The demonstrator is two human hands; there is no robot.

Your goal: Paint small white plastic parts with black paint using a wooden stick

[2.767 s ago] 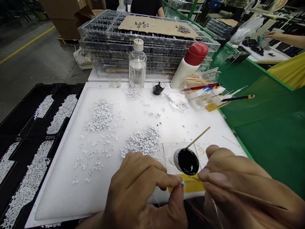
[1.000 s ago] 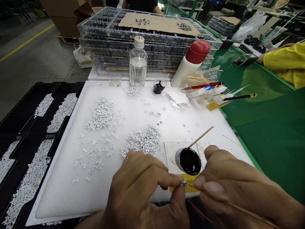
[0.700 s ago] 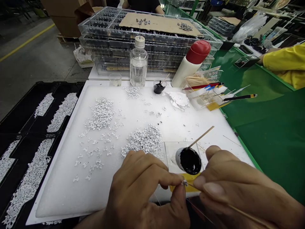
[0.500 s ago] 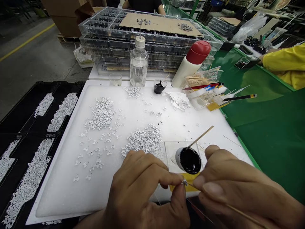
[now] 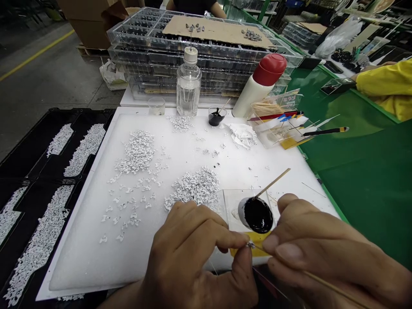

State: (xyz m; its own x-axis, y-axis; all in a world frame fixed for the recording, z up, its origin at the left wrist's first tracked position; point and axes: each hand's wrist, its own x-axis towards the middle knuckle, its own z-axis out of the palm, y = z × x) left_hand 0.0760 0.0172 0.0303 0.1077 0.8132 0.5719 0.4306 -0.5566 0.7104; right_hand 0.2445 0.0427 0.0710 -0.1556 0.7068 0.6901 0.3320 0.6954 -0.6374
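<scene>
- The left hand (image 5: 196, 253) had its thumb and forefinger pinched together on a tiny white part (image 5: 250, 244), which poked out at the fingertips.
- The right hand (image 5: 325, 240), just to the right of that pinch, was closed in a pen-like hold on a thin wooden stick (image 5: 328, 285).
- The stick's tip came right up to the part; actual contact was too small to make out.
- Just beyond the pinch, a cup (image 5: 242, 211) leaned on its side toward the hands, black liquid (image 5: 258, 216) showing in its mouth and a second stick (image 5: 272, 183) jutting from it.
- A clear block (image 5: 230, 199) lay under that cup, with a yellow strip (image 5: 256, 237) at the edge nearest the pinch.
- Beyond the left hand's knuckles was a heap of white parts (image 5: 195, 186); farther off and to the left lay another pile (image 5: 137, 150), with loose pieces (image 5: 128, 206) scattered nearer.
- All of this was on a white board (image 5: 83, 262).
- Well beyond the grip, at the board's far side, stood a clear bottle (image 5: 189, 94), a small pot of black (image 5: 215, 118) and a red-capped flask (image 5: 254, 98), which looked tilted.
- Far to the left of the pinch, a black tray (image 5: 35, 167) held more white pieces.
- Well apart, beyond the right hand, another person's yellow sleeve (image 5: 384, 81) showed.
</scene>
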